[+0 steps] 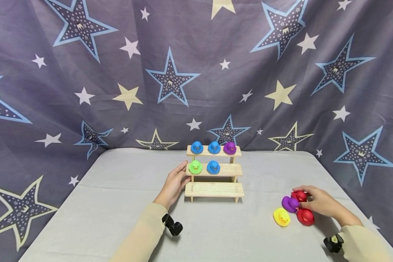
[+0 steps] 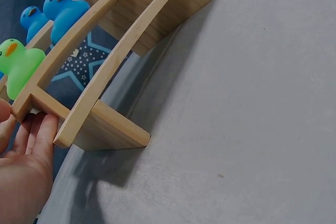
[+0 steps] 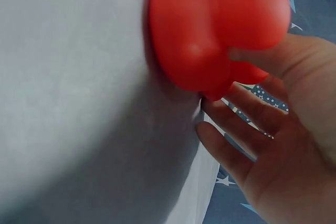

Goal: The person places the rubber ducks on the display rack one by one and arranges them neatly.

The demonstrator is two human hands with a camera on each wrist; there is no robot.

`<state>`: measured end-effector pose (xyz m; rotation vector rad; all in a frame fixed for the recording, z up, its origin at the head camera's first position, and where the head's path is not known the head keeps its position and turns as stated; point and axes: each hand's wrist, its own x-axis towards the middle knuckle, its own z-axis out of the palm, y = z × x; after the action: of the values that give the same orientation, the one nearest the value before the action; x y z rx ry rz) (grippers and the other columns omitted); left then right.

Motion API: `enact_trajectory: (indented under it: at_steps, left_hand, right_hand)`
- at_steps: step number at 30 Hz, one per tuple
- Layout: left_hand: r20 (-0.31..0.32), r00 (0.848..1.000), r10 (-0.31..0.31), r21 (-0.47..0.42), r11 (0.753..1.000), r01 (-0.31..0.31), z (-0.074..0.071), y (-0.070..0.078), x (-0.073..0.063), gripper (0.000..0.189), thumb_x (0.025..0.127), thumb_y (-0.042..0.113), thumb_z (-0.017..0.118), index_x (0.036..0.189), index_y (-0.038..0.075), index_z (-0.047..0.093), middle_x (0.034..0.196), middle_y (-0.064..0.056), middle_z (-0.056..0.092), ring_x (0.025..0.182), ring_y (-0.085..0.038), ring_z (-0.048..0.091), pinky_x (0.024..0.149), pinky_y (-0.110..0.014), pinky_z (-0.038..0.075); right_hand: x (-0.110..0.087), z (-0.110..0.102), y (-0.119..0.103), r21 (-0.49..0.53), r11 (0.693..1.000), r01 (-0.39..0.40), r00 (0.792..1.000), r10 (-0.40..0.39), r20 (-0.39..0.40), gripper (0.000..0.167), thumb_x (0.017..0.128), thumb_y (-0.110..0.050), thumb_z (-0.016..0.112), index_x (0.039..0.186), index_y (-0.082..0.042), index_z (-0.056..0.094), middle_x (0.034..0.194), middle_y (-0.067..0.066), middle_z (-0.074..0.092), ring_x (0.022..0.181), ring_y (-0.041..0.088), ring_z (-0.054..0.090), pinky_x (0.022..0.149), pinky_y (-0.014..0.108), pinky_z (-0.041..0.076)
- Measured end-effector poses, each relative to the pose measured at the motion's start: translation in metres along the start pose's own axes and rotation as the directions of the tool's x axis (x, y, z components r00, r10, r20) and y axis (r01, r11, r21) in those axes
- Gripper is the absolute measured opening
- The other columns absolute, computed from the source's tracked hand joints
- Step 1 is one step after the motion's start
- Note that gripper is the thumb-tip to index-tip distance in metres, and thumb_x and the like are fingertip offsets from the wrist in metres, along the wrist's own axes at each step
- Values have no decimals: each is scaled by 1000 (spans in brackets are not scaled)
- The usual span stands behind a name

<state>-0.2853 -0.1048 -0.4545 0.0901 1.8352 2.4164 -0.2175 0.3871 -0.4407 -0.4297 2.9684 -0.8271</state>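
Note:
My left hand [image 1: 175,183] holds the left end of a three-tier wooden shelf [image 1: 214,189] at its middle tier, fingers behind the end. On that tier sit a green duck [image 1: 195,167] and a blue duck [image 1: 213,167]. Above are two more blue ducks [image 1: 197,147] and a purple duck [image 1: 230,147]. My right hand [image 1: 321,200] has thumb and fingers around the farther red duck [image 1: 299,196], which is partly hidden. Next to it are another purple duck [image 1: 290,204] and a nearer red duck [image 1: 305,217], large in the right wrist view [image 3: 184,35].
A yellow duck [image 1: 282,217] lies in front of the purple one on the right of the grey-covered table [image 1: 229,233]. Behind the shelf hangs a dark star-patterned cloth [image 1: 183,116], which also runs along both sides.

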Motion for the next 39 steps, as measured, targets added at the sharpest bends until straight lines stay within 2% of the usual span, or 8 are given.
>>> enact_trajectory:
  at_steps: [5, 16, 25, 32, 34, 39]
  left_hand:
    - [5, 1000, 14, 9, 1000, -14, -2, -2, 1, 56, 100, 2, 40, 156, 2, 31, 157, -19, 34, 141, -32, 38, 112, -35, 43]
    - [5, 1000, 14, 11, 1000, -14, 0, -2, 1, 56, 100, 1, 40, 156, 2, 31, 155, -19, 36, 140, -32, 40, 111, -33, 44]
    - [9, 1000, 13, 6, 1000, -13, -1, -1, 0, 56, 100, 1, 40, 156, 2, 31, 156, -19, 36, 140, -32, 40, 112, -34, 43]
    - [9, 1000, 18, -2, 1000, -18, -1, 0, -1, 57, 100, 0, 39, 156, 1, 31, 156, -20, 35, 140, -34, 40, 113, -35, 43]
    - [7, 1000, 15, -6, 1000, -15, -1, 0, -2, 57, 99, 0, 40, 156, 1, 31, 156, -20, 35, 140, -33, 40, 113, -35, 43]
    - [7, 1000, 6, -11, 1000, -6, 0, 0, -1, 56, 101, 1, 40, 156, 2, 32, 156, -19, 35, 140, -32, 40, 111, -33, 44]
  right_hand:
    - [1, 0, 1, 6, 1000, 6, 1000, -6, -1, 44, 80, -7, 78, 121, 3, 66, 110, 22, 65, 95, 33, 64, 80, 52, 58]
    - [0, -4, 0, 21, 999, 25, 1000, -25, 4, 46, 79, -6, 78, 122, 5, 65, 109, 22, 65, 92, 32, 66, 77, 47, 59]
    - [2, -19, -12, -27, 996, 82, 996, -83, -43, 47, 79, -10, 81, 121, 4, 65, 106, 17, 66, 92, 35, 66, 72, 42, 60]
    - [6, -26, -19, -54, 994, 93, 993, -96, -66, 47, 80, -12, 82, 123, 1, 67, 109, 14, 66, 96, 31, 63, 76, 39, 62]
    - [7, -27, -22, -54, 993, 101, 992, -105, -68, 47, 80, -13, 82, 123, 1, 67, 110, 14, 65, 97, 32, 63, 77, 40, 62]
    - [11, -27, -33, -45, 991, 124, 990, -127, -68, 46, 82, -14, 81, 124, -2, 67, 112, 16, 66, 100, 36, 64, 82, 53, 60]
